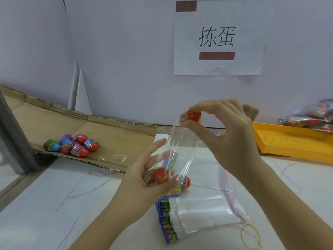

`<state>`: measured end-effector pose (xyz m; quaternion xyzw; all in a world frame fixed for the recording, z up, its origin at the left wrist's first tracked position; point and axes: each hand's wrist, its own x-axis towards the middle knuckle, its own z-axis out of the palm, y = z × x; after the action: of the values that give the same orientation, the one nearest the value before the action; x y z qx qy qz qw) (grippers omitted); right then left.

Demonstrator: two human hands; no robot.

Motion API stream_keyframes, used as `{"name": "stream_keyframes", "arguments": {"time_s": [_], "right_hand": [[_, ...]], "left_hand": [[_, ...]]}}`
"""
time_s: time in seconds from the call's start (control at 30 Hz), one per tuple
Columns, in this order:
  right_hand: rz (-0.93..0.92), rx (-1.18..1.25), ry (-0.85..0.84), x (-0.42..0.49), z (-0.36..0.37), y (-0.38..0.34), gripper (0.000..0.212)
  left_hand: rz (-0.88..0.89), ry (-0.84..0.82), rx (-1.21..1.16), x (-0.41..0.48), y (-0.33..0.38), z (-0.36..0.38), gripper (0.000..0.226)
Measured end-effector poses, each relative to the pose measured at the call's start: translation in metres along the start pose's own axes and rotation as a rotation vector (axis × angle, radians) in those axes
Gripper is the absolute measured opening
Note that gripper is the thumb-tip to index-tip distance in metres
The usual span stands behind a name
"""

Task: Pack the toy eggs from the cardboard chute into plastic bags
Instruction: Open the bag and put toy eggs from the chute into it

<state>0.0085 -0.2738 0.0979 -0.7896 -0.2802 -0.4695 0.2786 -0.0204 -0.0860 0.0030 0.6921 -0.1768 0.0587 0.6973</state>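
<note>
My right hand [228, 134] pinches a red toy egg [193, 115] between thumb and forefinger, right above the mouth of a clear plastic bag [182, 152]. My left hand [149, 175] holds that bag from the left, fingers curled round its lower part. Inside the bag lie a red egg [161, 175] against my left palm and another [186, 183] beside it. Several more toy eggs [72, 144], red, blue, green and purple, lie bunched on the cardboard chute [111, 134] at the left.
A stack of empty clear bags with coloured headers [198, 212] lies on the white table in front of me, a yellow rubber band [250, 239] beside it. A yellow tray [292, 143] stands at the right, filled bags [310, 116] behind it. A white wall with a paper sign is behind.
</note>
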Motion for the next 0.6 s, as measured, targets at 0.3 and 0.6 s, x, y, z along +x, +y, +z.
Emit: {"name": "stream_keyframes", "arguments": {"time_s": [0.3,0.6], "right_hand": [[-0.029,0.023,-0.119,0.0029,-0.0065,0.0000,0.030],[0.116,0.233,-0.439,-0.0005,-0.0078,-0.0026,0.034]], "left_hand": [[0.057,0.003,-0.009,-0.0021,0.0086,0.0011,0.085],[0.056,0.022,0.041,-0.0017,0.0100,0.0048,0.081]]}}
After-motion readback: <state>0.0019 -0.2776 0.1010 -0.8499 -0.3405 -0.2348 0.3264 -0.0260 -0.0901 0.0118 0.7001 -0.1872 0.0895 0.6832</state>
